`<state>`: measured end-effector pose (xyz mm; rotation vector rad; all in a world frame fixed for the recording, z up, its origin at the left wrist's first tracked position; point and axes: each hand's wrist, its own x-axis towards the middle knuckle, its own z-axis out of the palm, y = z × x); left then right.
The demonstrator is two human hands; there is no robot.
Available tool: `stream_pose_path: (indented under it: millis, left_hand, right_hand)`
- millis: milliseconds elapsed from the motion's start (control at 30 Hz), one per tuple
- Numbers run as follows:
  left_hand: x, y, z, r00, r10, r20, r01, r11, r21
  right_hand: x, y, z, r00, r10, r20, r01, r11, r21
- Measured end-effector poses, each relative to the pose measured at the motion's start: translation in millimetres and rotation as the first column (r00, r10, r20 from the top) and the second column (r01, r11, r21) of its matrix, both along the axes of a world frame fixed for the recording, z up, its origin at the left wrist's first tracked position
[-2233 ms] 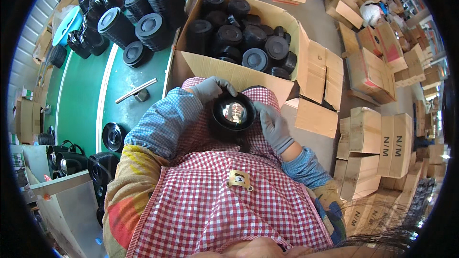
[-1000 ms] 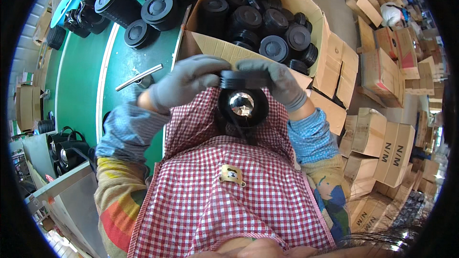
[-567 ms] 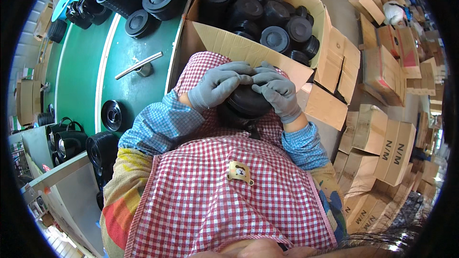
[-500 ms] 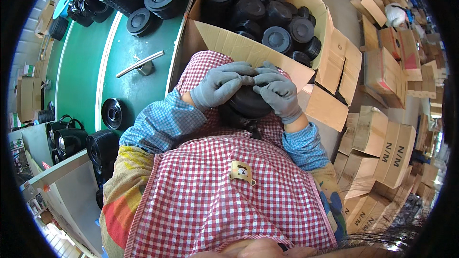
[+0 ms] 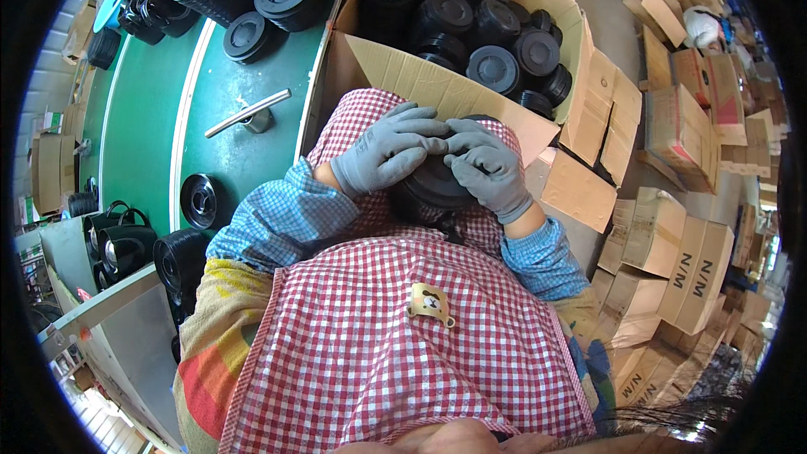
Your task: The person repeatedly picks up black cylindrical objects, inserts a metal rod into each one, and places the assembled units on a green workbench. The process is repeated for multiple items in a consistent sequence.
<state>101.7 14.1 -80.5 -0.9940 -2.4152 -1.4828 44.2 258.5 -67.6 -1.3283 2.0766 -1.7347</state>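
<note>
Left hand [image 5: 393,150] and right hand [image 5: 490,170], gloved: fingers bent, bunched over black lid [image 5: 435,184], touching its top; tips partly hidden, cannot tell if clamped | lid over lap [image 5: 355,128], far rim covered; dark base [image 5: 410,207] beneath hard to make out | metal bar [image 5: 248,113] near tabletop's [image 5: 220,150] right edge

Left forearm [image 5: 282,214] and right forearm [image 5: 545,259] both angle inward. Gloved left hand's [image 5: 391,151] pretty flat, fingertips right up against the gloved right hand [image 5: 491,171], which is more curled.

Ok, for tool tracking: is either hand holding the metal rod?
No: left hand and right hand touch a black part, not the rod.
</note>
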Motion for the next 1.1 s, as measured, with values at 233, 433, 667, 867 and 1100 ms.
stream_pose_path:
  millis: [233,433,667,867,1100]
  left_hand:
    - [9.3,-7.6,16.9,0.994,0.090,0.070,-0.086,0.995,-0.053]
    - [34.9,21.9,37.3,0.969,0.244,-0.041,-0.242,0.899,-0.365]
    - [36.2,37.7,70.1,0.979,0.179,-0.098,-0.204,0.890,-0.408]
    - [21.3,18.5,44.1,0.944,0.306,-0.120,-0.326,0.823,-0.465]
    - [11.8,21.7,52.5,0.944,0.323,-0.067,-0.304,0.770,-0.562]
  right_hand:
    - [-2.8,6.8,7.9,0.995,-0.007,0.099,0.003,0.999,0.039]
    - [8.9,0.0,3.1,0.999,0.008,0.042,-0.016,0.982,0.188]
    - [3.5,10.0,-1.2,0.986,-0.141,-0.087,0.158,0.962,0.224]
    - [24.2,18.6,27.1,0.994,0.025,-0.102,0.002,0.966,0.258]
    - [22.0,21.8,27.3,0.976,0.135,-0.171,-0.070,0.938,0.339]
